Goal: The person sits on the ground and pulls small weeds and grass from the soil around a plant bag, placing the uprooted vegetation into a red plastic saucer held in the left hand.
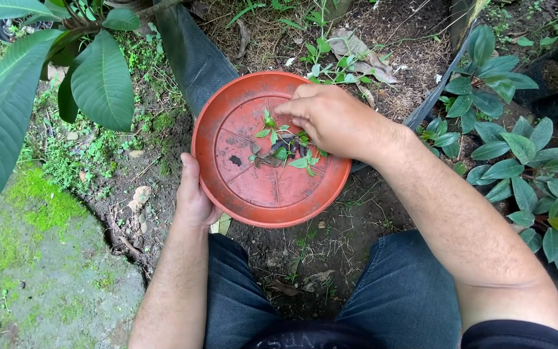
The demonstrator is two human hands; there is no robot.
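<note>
Left hand gripping one round terracotta-coloured plastic saucer by its rim, right hand with fingers curled, pinching small green weed sprigs on it

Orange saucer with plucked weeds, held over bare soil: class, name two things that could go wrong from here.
1. The left hand grips only one edge of the orange saucer; it might tip and spill the weeds.
2. The right hand reaches across the rim and could knock it.

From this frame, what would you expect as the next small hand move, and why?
Probably the right hand opens its fingers and lets go: they are pinched just above the small green weeds already piled in the orange saucer, which the left hand holds by its rim.
</note>
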